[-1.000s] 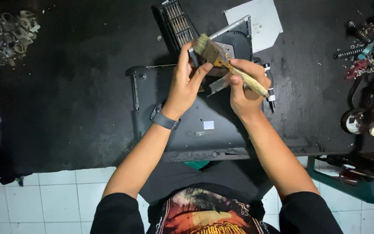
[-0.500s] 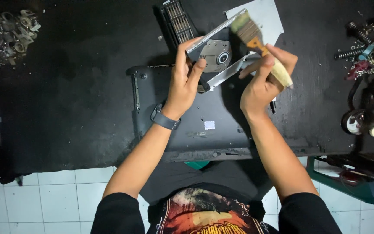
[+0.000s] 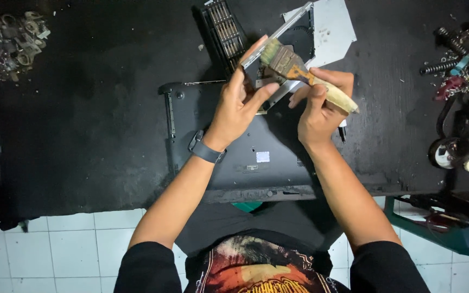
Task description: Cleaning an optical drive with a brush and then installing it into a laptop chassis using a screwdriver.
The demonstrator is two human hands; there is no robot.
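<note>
My left hand (image 3: 239,104) grips a flat black drive with a silver metal edge (image 3: 291,40), tilted up above an upturned dark laptop base (image 3: 245,152). My right hand (image 3: 317,106) holds a worn paintbrush (image 3: 305,73) by its pale wooden handle. The brush's yellowish bristles rest against the drive near my left fingertips. A dark watch sits on my left wrist.
A black keyboard strip (image 3: 222,30) lies behind the laptop, with a white sheet (image 3: 335,27) to its right. Small metal parts (image 3: 9,38) lie heaped at far left. Springs, tools and wheeled parts (image 3: 462,81) crowd the right edge. White floor tiles show below the black table.
The drive has been tilted up more steeply in my left hand. My right hand has swung the brush back left, so the bristles now touch the drive.
</note>
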